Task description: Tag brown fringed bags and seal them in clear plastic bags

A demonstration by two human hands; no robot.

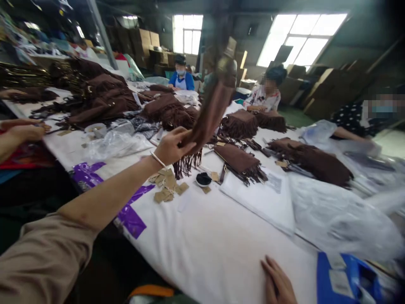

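Observation:
My left hand (175, 145) is stretched out over the table, closed on a brown fringed bag (209, 112). The bag is lifted and tilted, blurred at its top end, with its fringe hanging below my fingers. My right hand (277, 280) lies at the near edge of the table, fingers stretched out on the white cloth, holding nothing. Below the raised bag are a heap of tan paper tags (166, 185) and a small white dish (203, 180) with black material in it. Another brown fringed bag (238, 159) lies just beyond the dish.
Brown bags are piled at the left (104, 93) and lie farther back. A white sheet stack (259, 202), clear plastic bags (344, 215) and a blue box (335, 276) are at the right. Co-workers sit around the table; another person's hand (27, 131) shows at left.

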